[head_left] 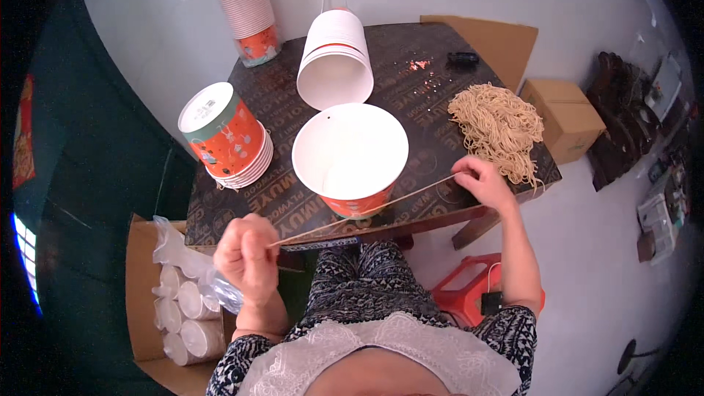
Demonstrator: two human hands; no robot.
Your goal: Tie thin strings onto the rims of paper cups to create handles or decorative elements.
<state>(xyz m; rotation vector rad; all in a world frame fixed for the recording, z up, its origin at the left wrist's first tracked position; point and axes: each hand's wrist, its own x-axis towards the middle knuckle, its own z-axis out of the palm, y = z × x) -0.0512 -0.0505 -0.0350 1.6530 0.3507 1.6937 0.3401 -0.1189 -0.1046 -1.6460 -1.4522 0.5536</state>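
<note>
A thin tan cord (396,199) runs taut between my two hands, passing in front of an upright paper bucket (359,206) with a white inside and an orange outside. My left hand (248,255), closed on one end of the cord, is at the table's front edge. At the right, my right hand (480,180) pinches the other end between thumb and fingers. Just beyond that hand lies a heap of tan cords (499,128). Whether the cord touches the bucket I cannot tell.
On the dark table (411,125) are an upturned bucket stack (227,136), white buckets lying on their side (335,66), and reddish crumbs (419,65). A wrapped bucket stack (246,11) stands behind. A carton of wrapped white cups (136,286) sits at lower left, a red stool (455,286) at right.
</note>
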